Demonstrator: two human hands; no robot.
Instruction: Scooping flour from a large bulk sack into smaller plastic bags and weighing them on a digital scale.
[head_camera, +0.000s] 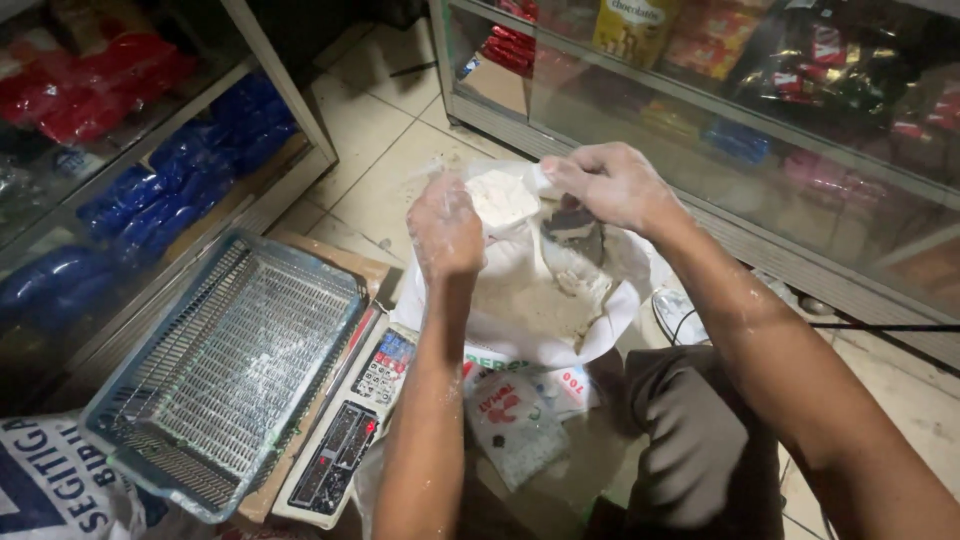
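Both hands are dusted with white powder and hold up a small clear plastic bag of white flour (503, 196) above a large open white sack (520, 300). My left hand (444, 228) grips the bag's left side. My right hand (612, 184) pinches its top right edge. Inside the sack, pale flour fills the bottom and a dark scoop (573, 228) sticks out of it, just under my right hand.
A weighing scale with a grey wire-grid tray (230, 370) and keypad (350, 420) stands at the left. Glass display cabinets (760, 150) with packaged goods flank the tiled floor. A printed sack (50, 490) lies at bottom left, small printed bags (515, 415) by my knee.
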